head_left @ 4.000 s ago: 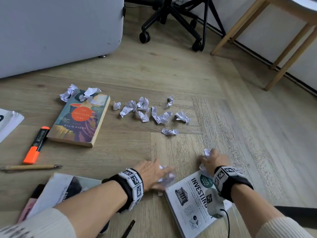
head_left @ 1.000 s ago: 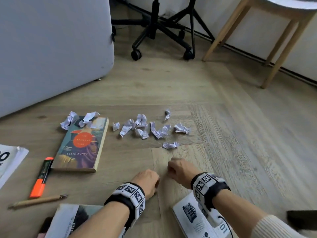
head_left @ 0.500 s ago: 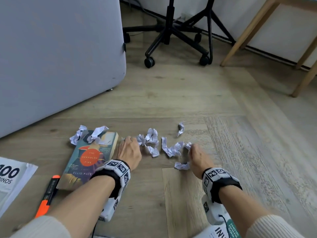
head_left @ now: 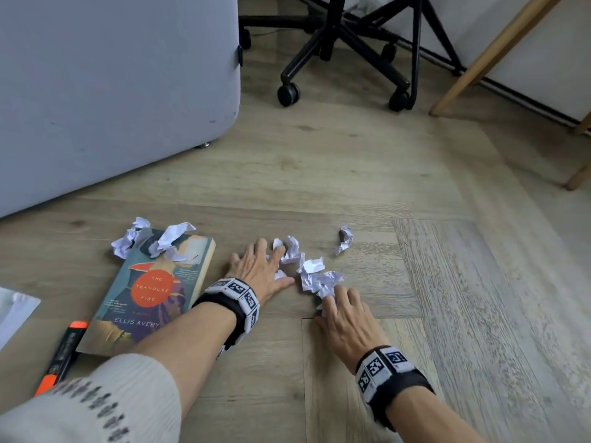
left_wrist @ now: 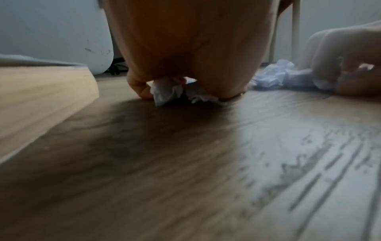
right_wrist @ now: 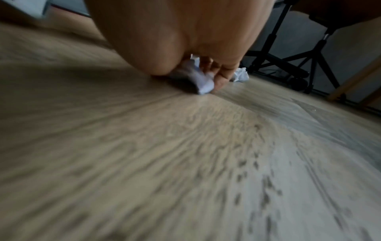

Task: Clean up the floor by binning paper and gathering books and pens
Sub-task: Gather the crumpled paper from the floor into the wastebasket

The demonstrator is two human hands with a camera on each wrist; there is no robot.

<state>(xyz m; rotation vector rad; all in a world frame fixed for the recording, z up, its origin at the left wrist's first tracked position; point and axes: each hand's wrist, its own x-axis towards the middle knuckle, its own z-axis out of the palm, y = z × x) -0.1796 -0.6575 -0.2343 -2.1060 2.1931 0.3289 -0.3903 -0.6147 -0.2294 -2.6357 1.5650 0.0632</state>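
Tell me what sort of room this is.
Probably a home office or study: a wheeled office chair base on a wood-look floor, wooden table legs by the wall, and a novel and highlighter lying about.

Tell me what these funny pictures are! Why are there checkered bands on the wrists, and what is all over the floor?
A person is tidying, wearing three cameras. The big picture comes from a head camera looking down. The other two come from small cameras at those wristbands, so each shows a palm from very low down.

On the wooden floor lie crumpled paper scraps, a book, The Teahouse Fire, with more scraps on top, and an orange highlighter.

The left hand curls round paper scraps. The right hand curls round another paper scrap. One lone scrap lies farther off, untouched.
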